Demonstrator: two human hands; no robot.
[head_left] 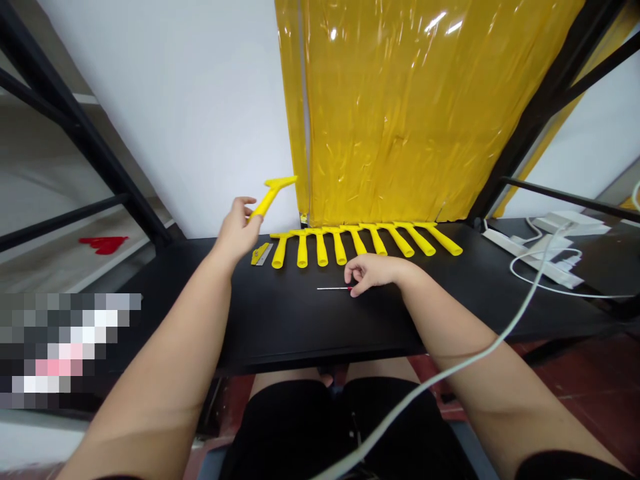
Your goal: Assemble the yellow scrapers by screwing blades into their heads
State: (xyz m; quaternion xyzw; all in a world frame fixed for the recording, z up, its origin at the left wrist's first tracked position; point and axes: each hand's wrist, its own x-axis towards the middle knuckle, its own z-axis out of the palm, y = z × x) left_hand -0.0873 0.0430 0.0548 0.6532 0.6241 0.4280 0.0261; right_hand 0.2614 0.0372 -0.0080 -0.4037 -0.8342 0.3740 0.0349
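My left hand (241,223) is raised over the left part of the table, closed around the lower end of a yellow T-shaped scraper handle (270,199), its wide head pointing up and away. Low over the table's middle, my right hand (370,272) has thumb and fingers curled at the red handle of a thin screwdriver (333,289); its metal shaft points left. Several matching yellow handles (322,248) lie in a row behind, their round open ends facing me. Left of that row lies a small yellow piece with a metal blade (263,255).
The black table (310,327) backs onto a white panel and a yellow plastic curtain (400,120). White power strips (537,257) with cables lie at the right. A pale cable (450,367) crosses in front of my right forearm. A red item (103,245) rests on the left shelf.
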